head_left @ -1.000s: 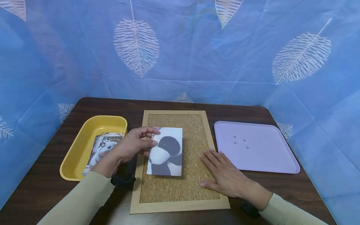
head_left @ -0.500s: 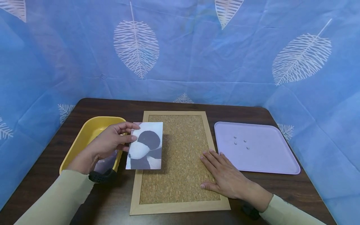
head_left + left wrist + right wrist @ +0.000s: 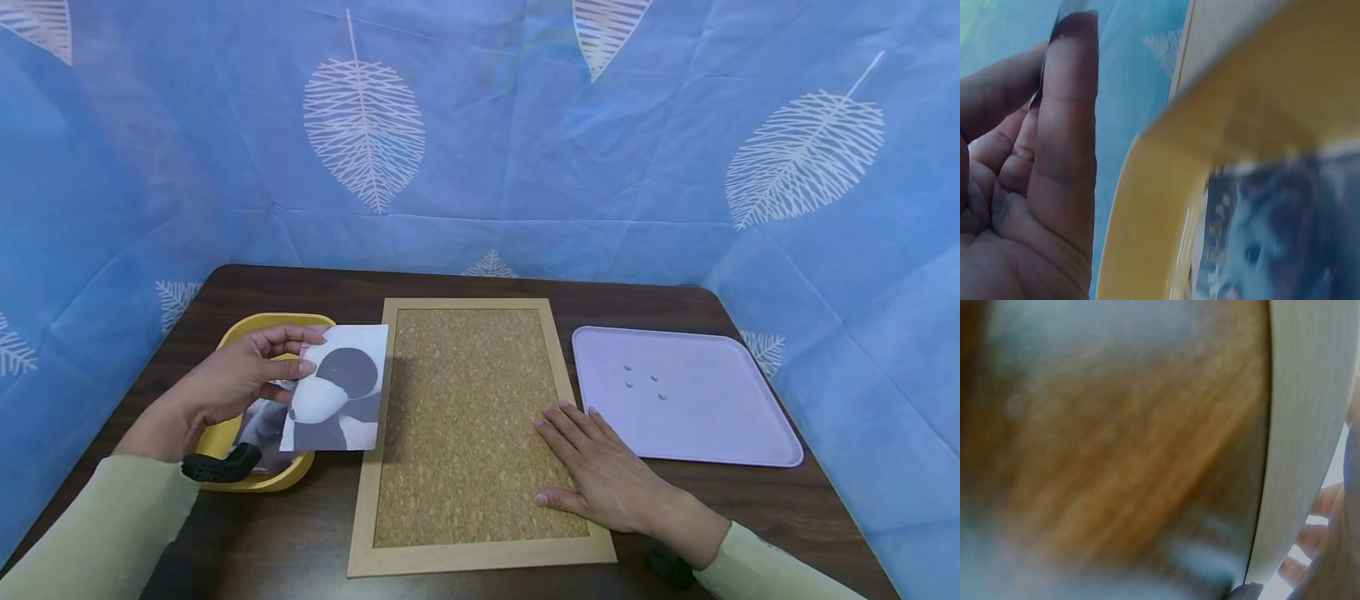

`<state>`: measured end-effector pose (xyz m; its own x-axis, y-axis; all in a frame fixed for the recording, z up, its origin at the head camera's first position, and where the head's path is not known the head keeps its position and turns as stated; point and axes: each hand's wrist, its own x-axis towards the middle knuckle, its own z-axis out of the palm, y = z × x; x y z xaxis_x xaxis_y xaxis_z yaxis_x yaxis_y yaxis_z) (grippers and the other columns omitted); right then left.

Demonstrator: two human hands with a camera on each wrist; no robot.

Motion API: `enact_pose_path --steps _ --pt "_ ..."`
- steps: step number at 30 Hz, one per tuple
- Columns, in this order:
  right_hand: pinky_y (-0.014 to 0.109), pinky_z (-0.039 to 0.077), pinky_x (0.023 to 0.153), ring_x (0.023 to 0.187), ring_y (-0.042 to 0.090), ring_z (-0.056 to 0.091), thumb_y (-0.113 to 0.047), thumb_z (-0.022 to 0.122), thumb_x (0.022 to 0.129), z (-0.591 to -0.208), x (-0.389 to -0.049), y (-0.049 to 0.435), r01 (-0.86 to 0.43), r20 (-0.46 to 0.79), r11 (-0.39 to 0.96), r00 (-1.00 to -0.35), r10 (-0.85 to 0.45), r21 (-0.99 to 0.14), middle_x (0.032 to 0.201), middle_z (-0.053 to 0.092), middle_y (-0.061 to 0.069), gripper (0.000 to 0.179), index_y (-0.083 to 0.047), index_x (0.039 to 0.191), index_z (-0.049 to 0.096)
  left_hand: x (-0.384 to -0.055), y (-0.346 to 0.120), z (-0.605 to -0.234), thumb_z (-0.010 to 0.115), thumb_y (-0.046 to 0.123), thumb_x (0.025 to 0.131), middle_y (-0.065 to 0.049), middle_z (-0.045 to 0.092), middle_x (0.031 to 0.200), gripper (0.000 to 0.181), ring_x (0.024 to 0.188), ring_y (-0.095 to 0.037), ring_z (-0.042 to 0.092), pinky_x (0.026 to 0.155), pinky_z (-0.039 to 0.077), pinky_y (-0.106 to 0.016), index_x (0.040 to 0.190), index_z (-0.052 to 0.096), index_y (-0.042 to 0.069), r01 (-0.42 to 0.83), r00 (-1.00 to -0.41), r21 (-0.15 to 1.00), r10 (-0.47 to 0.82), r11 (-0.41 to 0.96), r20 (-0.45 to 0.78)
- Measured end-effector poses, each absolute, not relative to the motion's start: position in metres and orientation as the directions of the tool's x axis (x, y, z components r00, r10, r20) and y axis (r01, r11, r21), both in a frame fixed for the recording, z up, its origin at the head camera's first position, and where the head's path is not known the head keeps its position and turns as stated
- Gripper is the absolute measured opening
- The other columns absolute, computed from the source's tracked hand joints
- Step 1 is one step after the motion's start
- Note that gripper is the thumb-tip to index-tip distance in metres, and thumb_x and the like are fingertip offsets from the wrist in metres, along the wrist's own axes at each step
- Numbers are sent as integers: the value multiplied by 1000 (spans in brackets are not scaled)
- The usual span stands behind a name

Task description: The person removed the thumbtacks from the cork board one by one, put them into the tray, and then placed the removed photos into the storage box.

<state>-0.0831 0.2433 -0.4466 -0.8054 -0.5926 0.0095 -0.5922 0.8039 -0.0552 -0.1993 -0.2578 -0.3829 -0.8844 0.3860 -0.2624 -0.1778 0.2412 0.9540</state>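
Observation:
My left hand pinches the left edge of a photo card between thumb and fingers. Printed on the card is a black-and-white panda-like picture. It is held up over the right side of a yellow tray and reaches the left frame edge of a cork board. With fingers spread, my right hand rests flat on the board's right edge, touching both cork and wooden frame. More picture cards lie in the yellow tray, partly hidden by the left hand and the held card.
Right of the board, a lilac tray carries several tiny silvery pieces, too small to identify. All of this stands on a dark wooden table. Behind it hangs a blue leaf-patterned cloth.
My left hand has carried the photo card leftward, from above the cork board to over the yellow tray's right side. My right hand has stayed on the board.

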Motion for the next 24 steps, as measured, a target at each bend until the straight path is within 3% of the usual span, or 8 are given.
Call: enact_pose_path --steps 8,14,24 --pt "67 24 126 161 40 25 -72 49 101 -447 -83 244 -587 -1 808 -809 -587 -52 172 32 16 92 -9 165 35 -202 -293 -384 72 13 102 4 67 117 38 95 -19 71 75 66 -37 138 65 24 -147 -885 945 388 292 -258" --pt "67 24 126 161 39 24 -73 48 100 -446 -83 243 -580 -14 812 -813 -582 -56 172 31 16 93 -9 166 34 -204 -316 -384 66 8 104 4 70 116 39 96 -21 70 75 66 -38 141 63 22 -132 -885 948 397 291 -245" --pt "65 23 127 161 39 23 -74 48 100 -447 -84 243 -574 -20 816 -817 -576 -62 172 31 16 93 -10 166 34 -210 -340 -383 68 11 104 4 67 114 35 95 -21 69 74 65 -41 137 65 23 -171 -873 908 369 383 -320"
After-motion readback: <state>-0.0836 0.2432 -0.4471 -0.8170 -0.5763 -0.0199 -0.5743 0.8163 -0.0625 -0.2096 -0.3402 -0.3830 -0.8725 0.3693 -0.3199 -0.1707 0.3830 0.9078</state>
